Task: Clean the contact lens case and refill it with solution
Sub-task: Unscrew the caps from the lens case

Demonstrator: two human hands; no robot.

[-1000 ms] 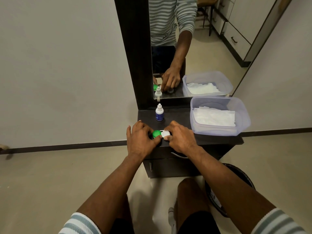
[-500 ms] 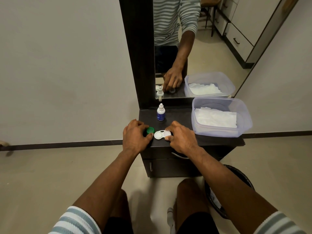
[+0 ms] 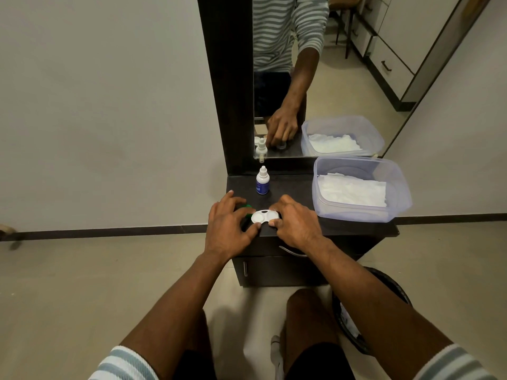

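Note:
The white contact lens case [image 3: 265, 216] lies near the front edge of the dark dresser top [image 3: 290, 187]. Its left well is uncovered. My right hand [image 3: 295, 224] pinches the case's right end between thumb and fingers and covers that end. My left hand [image 3: 229, 224] sits just left of the case with its fingers curled over the green cap [image 3: 246, 207], which shows only as a sliver. A small white and blue solution bottle [image 3: 262, 181] stands upright behind the case, capped.
A clear plastic tub [image 3: 356, 212] holding white tissues [image 3: 354, 192] fills the right side of the top. A mirror [image 3: 315, 78] rises behind. A black bin [image 3: 384, 292] stands on the floor at the lower right, beside my knee.
The green cap has come off the case's left well. My left hand carried it a little to the left. My right hand has kept its hold on the case.

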